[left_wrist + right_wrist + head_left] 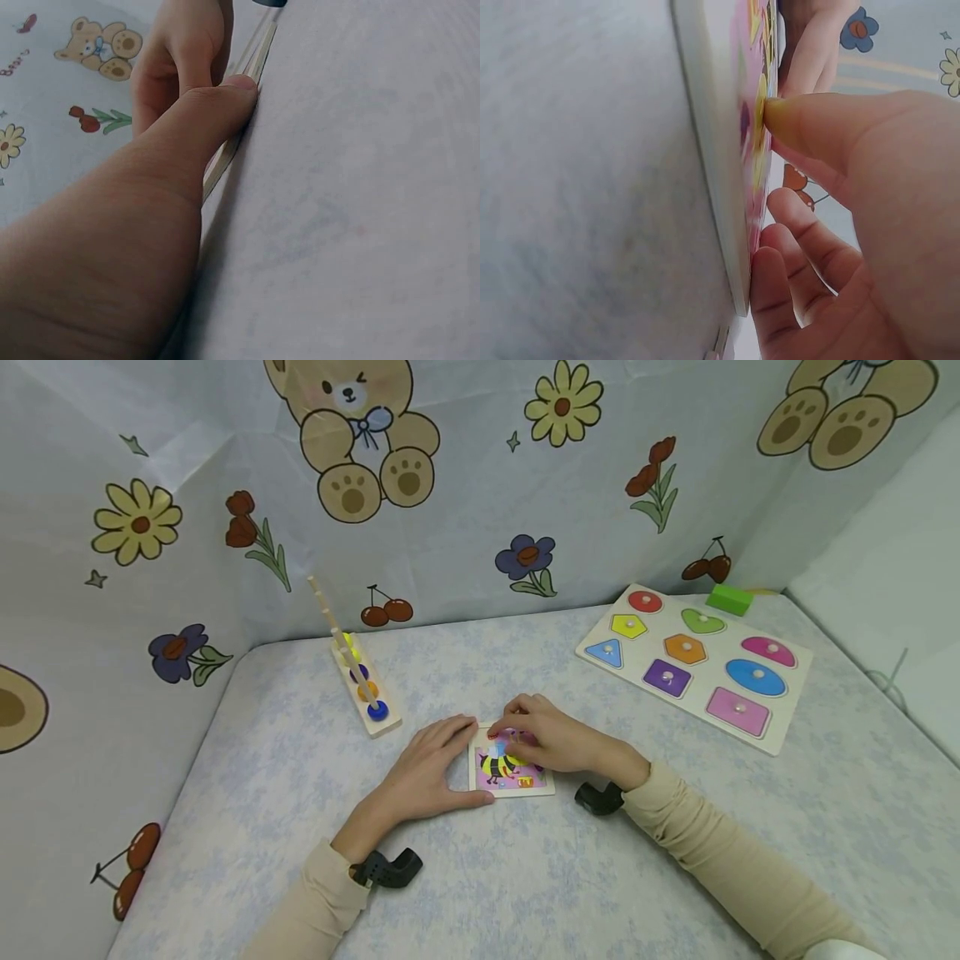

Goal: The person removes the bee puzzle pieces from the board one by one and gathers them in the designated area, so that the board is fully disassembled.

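Observation:
A small square picture puzzle [497, 770] lies flat on the table, showing a black-and-yellow striped bee on pink inside a pale wooden frame. My left hand [423, 772] spans its left side; the fingers reach the upper left corner and the straight thumb [236, 86] rests along the near edge. From the right, my right hand [558, 739] leans over the picture. Its thumb [795, 120] presses on a yellow part of the bee. Other fingertips touch or nearly touch the far part of the puzzle, loosely bent. The index fingertip's contact is partly hidden.
A wooden peg stand [386, 727] with coloured beads and a tall rod stands at the back left. At the back right lies a white shape board [776, 727] with knobbed pieces, a green block [729, 600] beside it. Printed cloth [465, 485] hangs behind the table.

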`<state>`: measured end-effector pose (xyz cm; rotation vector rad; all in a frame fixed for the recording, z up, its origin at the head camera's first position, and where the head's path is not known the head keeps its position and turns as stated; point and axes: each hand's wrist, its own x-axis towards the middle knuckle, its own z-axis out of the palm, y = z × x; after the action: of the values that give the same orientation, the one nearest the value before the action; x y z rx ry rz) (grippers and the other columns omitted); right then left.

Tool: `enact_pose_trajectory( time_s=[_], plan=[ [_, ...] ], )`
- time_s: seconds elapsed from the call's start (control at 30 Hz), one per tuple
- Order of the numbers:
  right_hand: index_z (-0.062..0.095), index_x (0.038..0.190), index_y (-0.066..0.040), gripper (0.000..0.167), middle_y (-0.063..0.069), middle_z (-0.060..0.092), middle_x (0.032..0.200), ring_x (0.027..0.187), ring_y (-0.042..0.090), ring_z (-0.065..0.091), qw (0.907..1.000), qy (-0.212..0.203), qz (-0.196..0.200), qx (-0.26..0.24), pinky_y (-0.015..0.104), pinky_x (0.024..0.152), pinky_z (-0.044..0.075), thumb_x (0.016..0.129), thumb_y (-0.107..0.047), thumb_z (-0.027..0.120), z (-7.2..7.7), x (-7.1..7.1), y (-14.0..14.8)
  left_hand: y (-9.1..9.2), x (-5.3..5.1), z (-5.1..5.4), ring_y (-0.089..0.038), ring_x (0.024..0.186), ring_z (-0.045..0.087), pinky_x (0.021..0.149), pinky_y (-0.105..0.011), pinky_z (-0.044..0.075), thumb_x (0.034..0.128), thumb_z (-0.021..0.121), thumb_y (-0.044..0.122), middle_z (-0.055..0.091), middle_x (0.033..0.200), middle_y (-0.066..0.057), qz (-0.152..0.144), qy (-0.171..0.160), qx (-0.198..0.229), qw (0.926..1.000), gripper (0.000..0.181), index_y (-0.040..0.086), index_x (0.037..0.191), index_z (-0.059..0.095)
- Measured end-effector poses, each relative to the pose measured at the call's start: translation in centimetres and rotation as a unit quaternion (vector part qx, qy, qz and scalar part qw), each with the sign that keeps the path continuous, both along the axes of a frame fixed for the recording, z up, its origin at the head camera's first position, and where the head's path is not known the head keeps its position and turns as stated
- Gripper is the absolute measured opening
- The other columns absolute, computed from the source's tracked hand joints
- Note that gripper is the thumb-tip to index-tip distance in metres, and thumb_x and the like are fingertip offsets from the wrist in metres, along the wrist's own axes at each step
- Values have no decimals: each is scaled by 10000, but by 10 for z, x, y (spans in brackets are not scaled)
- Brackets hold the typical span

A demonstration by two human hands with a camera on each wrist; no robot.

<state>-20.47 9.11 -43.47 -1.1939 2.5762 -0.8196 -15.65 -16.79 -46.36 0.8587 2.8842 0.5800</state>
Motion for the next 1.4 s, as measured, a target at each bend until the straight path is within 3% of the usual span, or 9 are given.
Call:
enact_pose_trajectory(
  time_s=[0.47,0.67,0.77,0.93,1.4],
  plan=[
    [711,1300,-156,310,94,590,1311,1160,244,497,10000,-70,-39,25,386,928,471,992,-192,694,0,1,0,0,0,-1,-250,1561,249,1265,-513,221,818,711,739,307,1681,-36,-1,-33,78,10000,1093,123,1630,316],
    [731,1234,-178,247,71,604,1291,1165,243,495,10000,-51,11,-56,405,945,465,990,-167,692,-1,0,-1,-1,0,-1,-259,1557,258,1261,-516,230,823,710,734,312,1678,-46,-54,41,91,9999,1088,113,1627,322],
    [716,1279,-172,294,69,611,1294,1171,241,500,10000,-51,31,-74,414,962,469,987,-164,697,-1,1,-1,0,0,0,-254,1558,256,1263,-509,228,824,702,742,310,1679,-39,-48,57,52,10000,1087,120,1629,318],
    [694,1351,-164,366,74,602,1295,1146,227,497,10000,-69,-12,-24,382,923,463,985,-164,697,-1,1,-1,0,1,1,-263,1555,264,1265,-509,221,823,709,736,316,1675,-44,-29,27,75,10000,1085,114,1626,328],
    [703,1288,-168,304,90,583,1307,1144,246,490,9998,-186,-80,-54,394,928,461,984,-154,688,-2,1,-2,0,1,1,-271,1556,261,1266,-511,219,827,714,724,311,1678,-56,-31,8,80,10000,1080,106,1624,328]
  ],
)
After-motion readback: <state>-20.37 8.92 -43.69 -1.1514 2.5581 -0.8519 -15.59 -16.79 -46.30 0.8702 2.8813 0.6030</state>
